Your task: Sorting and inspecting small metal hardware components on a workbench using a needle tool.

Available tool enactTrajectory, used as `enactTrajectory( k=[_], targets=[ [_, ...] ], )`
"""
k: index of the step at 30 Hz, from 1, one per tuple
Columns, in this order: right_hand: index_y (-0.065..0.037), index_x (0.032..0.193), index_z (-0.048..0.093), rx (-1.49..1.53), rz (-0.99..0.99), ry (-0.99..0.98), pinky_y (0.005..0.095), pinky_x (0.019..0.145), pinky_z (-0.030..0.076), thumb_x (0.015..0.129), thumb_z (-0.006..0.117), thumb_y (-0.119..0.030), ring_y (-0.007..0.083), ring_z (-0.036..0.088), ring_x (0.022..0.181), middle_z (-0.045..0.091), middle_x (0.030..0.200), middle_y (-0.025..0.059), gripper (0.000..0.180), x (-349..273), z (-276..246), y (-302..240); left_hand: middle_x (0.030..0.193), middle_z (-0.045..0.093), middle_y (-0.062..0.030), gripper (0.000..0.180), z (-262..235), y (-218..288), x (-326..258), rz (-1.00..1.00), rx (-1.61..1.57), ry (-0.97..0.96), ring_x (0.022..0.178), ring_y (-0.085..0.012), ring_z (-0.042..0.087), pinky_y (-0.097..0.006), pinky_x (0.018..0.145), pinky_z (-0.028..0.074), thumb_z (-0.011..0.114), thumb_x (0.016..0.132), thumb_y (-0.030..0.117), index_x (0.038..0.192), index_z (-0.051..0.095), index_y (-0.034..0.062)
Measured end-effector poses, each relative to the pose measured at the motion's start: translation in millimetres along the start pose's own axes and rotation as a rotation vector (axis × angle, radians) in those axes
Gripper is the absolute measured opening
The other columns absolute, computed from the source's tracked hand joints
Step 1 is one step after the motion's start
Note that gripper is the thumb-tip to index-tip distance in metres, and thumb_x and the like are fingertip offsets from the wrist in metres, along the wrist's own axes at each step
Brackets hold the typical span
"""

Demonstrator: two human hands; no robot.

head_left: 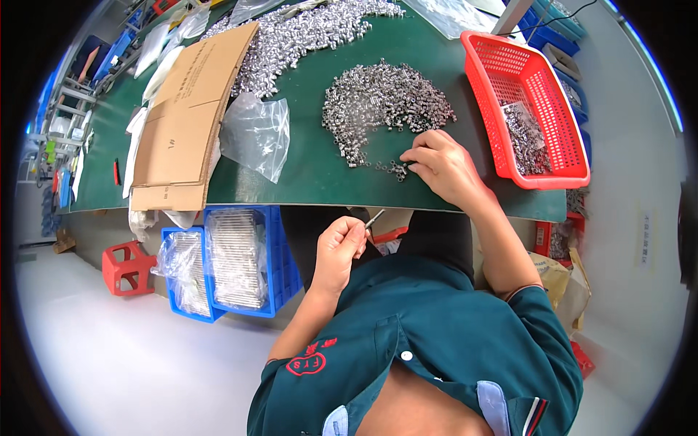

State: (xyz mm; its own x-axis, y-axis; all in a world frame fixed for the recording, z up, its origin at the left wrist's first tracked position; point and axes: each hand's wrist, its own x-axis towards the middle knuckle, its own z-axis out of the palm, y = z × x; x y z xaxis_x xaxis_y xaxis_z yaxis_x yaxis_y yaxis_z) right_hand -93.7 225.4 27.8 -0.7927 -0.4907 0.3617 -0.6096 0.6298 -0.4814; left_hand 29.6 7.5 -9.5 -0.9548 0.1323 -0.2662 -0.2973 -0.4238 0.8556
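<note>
My left hand (339,247) is held below the table's front edge, its fingers closed around a thin metal rod (374,219) that sticks out upward to the right. My right hand (440,164) rests on the green table (305,167), fingertips pinching at a few small metal sleeves (396,169) pulled out from the edge of a large pile of silver metal sleeves (385,98). Whether a sleeve is between the fingers I cannot tell.
A red mesh basket (509,80) with bagged metal parts stands right of the pile. A flattened cardboard box (185,116) and a clear plastic bag (254,134) lie to the left. A bigger heap of metal parts (291,36) lies farther back. Blue bins (233,261) and a red stool (129,267) stand on the floor.
</note>
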Motion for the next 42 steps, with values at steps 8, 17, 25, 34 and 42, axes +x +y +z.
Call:
enactTrajectory(
  k=[8, 17, 25, 34, 42],
  targets=[
    [-0.007, 0.079, 0.064, 0.01, -0.007, -0.002, 0.0358, 0.072, 0.048, 0.071, 0.066, -0.006, 0.024, 0.055, 0.084, 0.056, 0.083, 0.0049, 0.009, 2, 4, 2, 0.066, 0.049, 0.0014, 0.016, -2, -2, 0, 0.02, -0.008, 0.011, 0.057, -0.0045, 0.041, -0.019, 0.053, 0.033, 0.051, 0.093, 0.014, 0.084, 0.055, 0.0019],
    [-0.005, 0.078, 0.058, 0.024, 0.005, 0.099, 0.0354, 0.066, 0.047, 0.072, 0.065, -0.005, 0.0265, 0.056, 0.075, 0.056, 0.076, 0.007, 0.009, 0, -1, -6, 0.065, 0.049, 0.0016, 0.016, 2, 0, 7, 0.024, -0.01, 0.012, 0.057, -0.0046, 0.041, -0.02, 0.053, 0.033, 0.051, 0.093, 0.014, 0.084, 0.055, 0.0019],
    [-0.002, 0.088, 0.059, 1.2, 0.652, -0.202, 0.02, 0.06, 0.043, 0.085, 0.061, -0.012, 0.0058, 0.053, 0.067, 0.062, 0.076, 0.0024, 0.01, -35, 0, -45, 0.062, 0.046, 0.0025, 0.018, 7, 0, 6, 0.128, 0.18, -0.018, 0.055, -0.0046, 0.039, -0.019, 0.051, 0.029, 0.054, 0.093, 0.018, 0.084, 0.055, 0.0026],
    [-0.001, 0.085, 0.057, 1.645, 0.812, -0.288, 0.0209, 0.05, 0.039, 0.085, 0.059, -0.008, 0.0103, 0.054, 0.058, 0.061, 0.071, 0.0093, 0.007, -48, 15, -45, 0.066, 0.051, 0.0018, 0.014, 3, 2, 1, 0.198, 0.418, -0.031, 0.059, -0.0055, 0.043, -0.02, 0.053, 0.034, 0.057, 0.09, 0.011, 0.081, 0.057, 0.0006],
    [0.0, 0.084, 0.057, 1.769, 0.867, -0.345, 0.0219, 0.048, 0.038, 0.085, 0.057, -0.006, 0.0124, 0.053, 0.058, 0.061, 0.071, 0.0108, 0.006, -51, 13, -46, 0.066, 0.05, -0.0016, 0.01, 7, 7, -4, 0.354, 0.575, -0.018, 0.059, -0.0075, 0.043, -0.022, 0.053, 0.036, 0.058, 0.088, 0.006, 0.081, 0.055, -0.001]
  ],
)
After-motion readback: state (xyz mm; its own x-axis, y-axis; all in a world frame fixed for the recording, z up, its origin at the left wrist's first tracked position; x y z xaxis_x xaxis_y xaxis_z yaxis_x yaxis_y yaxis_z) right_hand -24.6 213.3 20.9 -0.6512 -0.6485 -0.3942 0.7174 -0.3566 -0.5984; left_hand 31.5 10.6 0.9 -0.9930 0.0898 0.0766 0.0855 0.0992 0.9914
